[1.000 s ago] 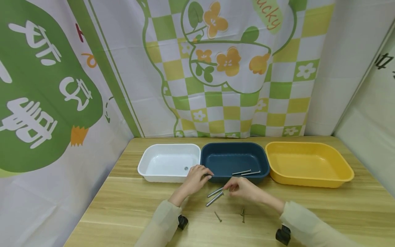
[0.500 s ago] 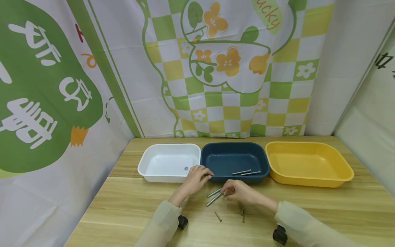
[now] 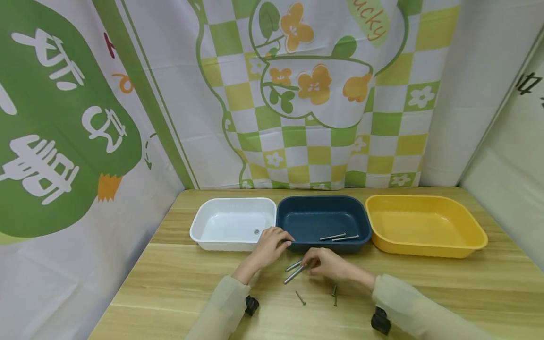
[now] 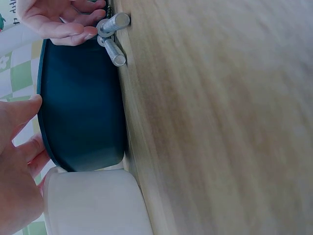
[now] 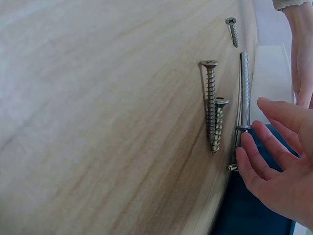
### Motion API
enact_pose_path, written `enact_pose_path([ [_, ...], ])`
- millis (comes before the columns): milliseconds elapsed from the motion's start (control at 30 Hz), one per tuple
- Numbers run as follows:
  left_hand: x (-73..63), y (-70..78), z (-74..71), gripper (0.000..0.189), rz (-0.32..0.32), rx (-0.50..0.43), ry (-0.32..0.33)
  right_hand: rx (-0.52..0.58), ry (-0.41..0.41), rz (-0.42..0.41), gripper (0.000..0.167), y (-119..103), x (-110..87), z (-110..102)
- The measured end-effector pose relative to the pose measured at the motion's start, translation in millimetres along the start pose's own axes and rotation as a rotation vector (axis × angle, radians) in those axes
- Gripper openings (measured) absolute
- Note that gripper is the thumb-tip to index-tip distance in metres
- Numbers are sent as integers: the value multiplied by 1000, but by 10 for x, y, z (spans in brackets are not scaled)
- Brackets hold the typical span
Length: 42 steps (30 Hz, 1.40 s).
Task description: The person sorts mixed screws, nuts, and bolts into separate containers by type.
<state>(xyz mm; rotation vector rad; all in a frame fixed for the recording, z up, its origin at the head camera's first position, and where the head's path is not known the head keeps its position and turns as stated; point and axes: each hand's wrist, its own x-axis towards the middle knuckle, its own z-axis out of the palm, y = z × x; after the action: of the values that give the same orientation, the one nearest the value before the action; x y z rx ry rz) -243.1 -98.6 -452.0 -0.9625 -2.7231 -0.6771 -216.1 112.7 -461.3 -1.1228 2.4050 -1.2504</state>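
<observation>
My left hand [image 3: 270, 246] rests at the front left corner of the dark blue bin [image 3: 323, 204], its thumb touching the rim in the left wrist view. Two thick silver bolts lie side by side on the table before that bin: a front bolt [image 3: 293, 275] and a back bolt [image 3: 292, 267]. My right hand [image 3: 330, 265] is over their right ends, fingers loosely bent. In the right wrist view its fingertips [image 5: 259, 129] are right by a bolt's collar [image 5: 243, 128], without closing round it. The right hand partly hides the bolts in the head view.
Two long bolts [image 3: 345, 238] lie inside the blue bin. A small nut [image 3: 256, 232] sits in the white bin [image 3: 233, 246] at left; a yellow bin [image 3: 425, 252] stands at right. Nearer me lie a single screw [image 3: 300, 298] and two overlapping screws [image 5: 211, 98].
My right hand has shifted left and slightly down, further over the right ends of the two thick bolts. The left hand and the bolts have stayed where they were.
</observation>
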Motion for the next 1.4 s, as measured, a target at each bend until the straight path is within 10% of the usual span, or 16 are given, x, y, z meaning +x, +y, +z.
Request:
enact_pose_path([
  [1400, -4, -4, 13, 13, -1, -4, 6, -146, 59, -30, 16, 102, 49, 132],
])
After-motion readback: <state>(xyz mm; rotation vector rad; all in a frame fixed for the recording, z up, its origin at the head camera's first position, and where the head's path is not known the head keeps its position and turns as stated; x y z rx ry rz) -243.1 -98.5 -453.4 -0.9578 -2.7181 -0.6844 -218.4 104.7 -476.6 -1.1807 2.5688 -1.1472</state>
